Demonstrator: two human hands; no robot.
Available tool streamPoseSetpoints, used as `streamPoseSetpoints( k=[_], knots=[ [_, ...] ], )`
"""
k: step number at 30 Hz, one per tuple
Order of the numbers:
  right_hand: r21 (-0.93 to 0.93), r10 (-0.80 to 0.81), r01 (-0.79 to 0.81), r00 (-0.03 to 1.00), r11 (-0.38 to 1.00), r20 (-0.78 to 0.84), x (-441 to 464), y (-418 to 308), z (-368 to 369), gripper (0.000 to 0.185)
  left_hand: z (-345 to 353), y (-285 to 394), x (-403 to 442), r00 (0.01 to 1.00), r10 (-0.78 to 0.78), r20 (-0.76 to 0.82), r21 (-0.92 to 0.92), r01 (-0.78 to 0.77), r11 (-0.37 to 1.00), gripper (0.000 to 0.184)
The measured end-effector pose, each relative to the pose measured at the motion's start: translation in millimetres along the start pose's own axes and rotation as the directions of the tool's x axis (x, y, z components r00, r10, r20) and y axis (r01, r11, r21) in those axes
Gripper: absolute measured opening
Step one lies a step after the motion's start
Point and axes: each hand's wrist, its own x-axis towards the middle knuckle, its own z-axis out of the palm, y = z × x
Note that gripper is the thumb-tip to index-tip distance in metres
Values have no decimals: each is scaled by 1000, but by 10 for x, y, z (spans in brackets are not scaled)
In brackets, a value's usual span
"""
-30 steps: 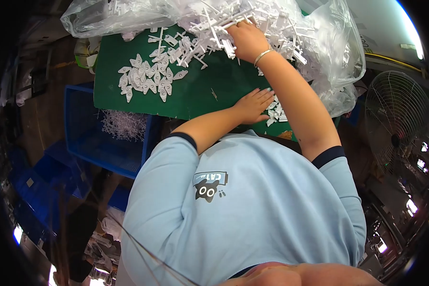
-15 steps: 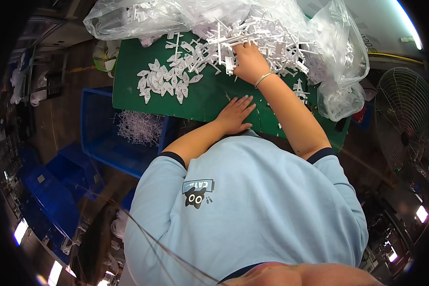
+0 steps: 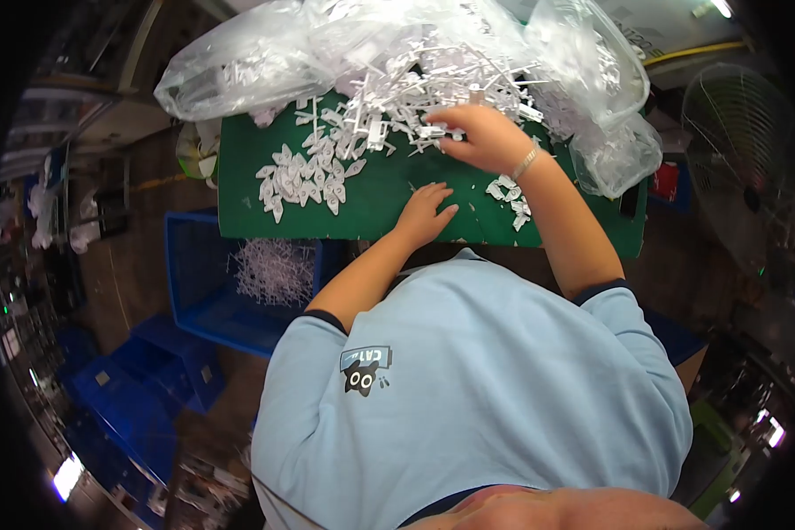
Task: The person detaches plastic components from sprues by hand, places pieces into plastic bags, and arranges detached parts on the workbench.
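White plastic parts lie in a tangled heap [image 3: 415, 93] along the back of the green table [image 3: 375, 199]. My right hand [image 3: 486, 137], with a bracelet at its wrist, is at the heap's front edge, thumb and fingers apart; nothing shows between them. Flat on the table near its front edge rests my left hand [image 3: 426, 215], fingers a little spread and holding nothing. A pile of small flat white pieces [image 3: 305, 177] sits to the left. A smaller group of white pieces [image 3: 512, 199] lies below my right wrist.
Clear plastic bags [image 3: 247, 66] of white parts stand behind the heap, another bag [image 3: 614, 146] at the right. A blue crate [image 3: 203, 305] with thin white scraps [image 3: 274, 269] is below the table's left side. A fan [image 3: 738, 168] stands at the far right.
My right hand has drawn back from inside the heap to its front edge, and its fingers are now in view. My left hand stays on the table. The camera view has shifted.
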Motion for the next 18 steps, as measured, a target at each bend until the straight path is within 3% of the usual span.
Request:
streamPoseSetpoints(
  k=[3, 4, 6, 7, 9, 11, 12, 13, 14, 15, 16, 17, 18],
  knots=[
    [252, 43, 4, 982, 968, -181, -668, 112, 57, 30, -32, 101, -155, 987, 141, -78, -59, -146, 988, 30],
    [304, 83, 0, 962, 953, -261, -924, 201, 158, 26, -34, 132, -223, 993, 114, -38, -201, -119, 972, 23],
    [278, 250, -157, 907, 948, -338, -1471, 439, 379, 19, 34, 136, -408, 993, 78, 85, -428, -34, 903, 14],
    [280, 353, -252, 839, 926, -413, -1726, 528, 514, 15, 125, 0, -500, 968, 101, 232, -503, 31, 864, 15],
    [328, 526, -411, 683, 851, -508, -2143, 672, 761, 9, 320, -236, -705, 852, 57, 520, -525, 266, 809, 21],
    [355, 628, -524, 564, 774, -537, -2401, 784, 938, 9, 593, -468, -924, 787, -57, 614, -489, 437, 755, 24],
    [346, 659, -576, 521, 741, -543, -2491, 842, 1029, 11, 852, -724, -1048, 766, -143, 627, -395, 470, 790, 26],
    [286, 618, -576, 535, 766, -576, -2566, 944, 1149, 16, 1068, -979, -1126, 642, -246, 726, -202, 541, 817, 37],
    [285, 626, -590, 521, 756, -581, -2618, 1028, 1231, 16, 1298, -1241, -1248, 597, -288, 749, -6, 441, 897, 56],
    [237, 600, -584, 568, 776, -564, -2660, 1097, 1331, 17, 1399, -1293, -1209, 431, -313, 846, 92, 460, 883, 78],
    [187, 572, -576, 614, 796, -544, -2685, 1182, 1428, 19, 1506, -1340, -1186, 302, -301, 905, 145, 446, 883, 88],
    [132, 555, -597, 611, 791, -564, -2674, 1241, 1491, 26, 1980, -1720, -1431, 486, -149, 861, 172, -4, 985, 81],
    [134, 573, -618, 595, 774, -563, -2647, 1266, 1538, 26, 1889, -1868, -1878, 465, -137, 875, 162, -15, 987, 81]
  ],
)
